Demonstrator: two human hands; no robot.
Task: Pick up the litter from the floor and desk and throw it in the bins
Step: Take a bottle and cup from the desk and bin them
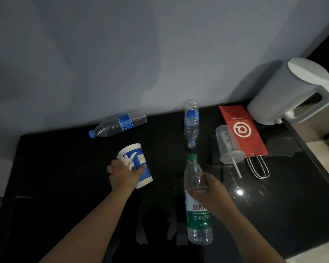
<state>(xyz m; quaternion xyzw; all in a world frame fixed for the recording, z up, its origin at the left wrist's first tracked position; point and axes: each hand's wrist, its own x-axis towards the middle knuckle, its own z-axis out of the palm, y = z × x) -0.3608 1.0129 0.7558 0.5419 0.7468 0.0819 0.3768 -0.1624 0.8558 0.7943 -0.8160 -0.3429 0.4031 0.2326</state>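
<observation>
Gripping | left fingers (140, 169) curled round paper cup (139, 155) | right fingers (210, 180) curled round green-capped bottle (198, 217)

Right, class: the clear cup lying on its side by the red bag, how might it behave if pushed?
The clear cup looks empty, so probably light. On its side on the glossy desk, it would likely roll in a curve, since it tapers. Its straw may stop it.
</observation>
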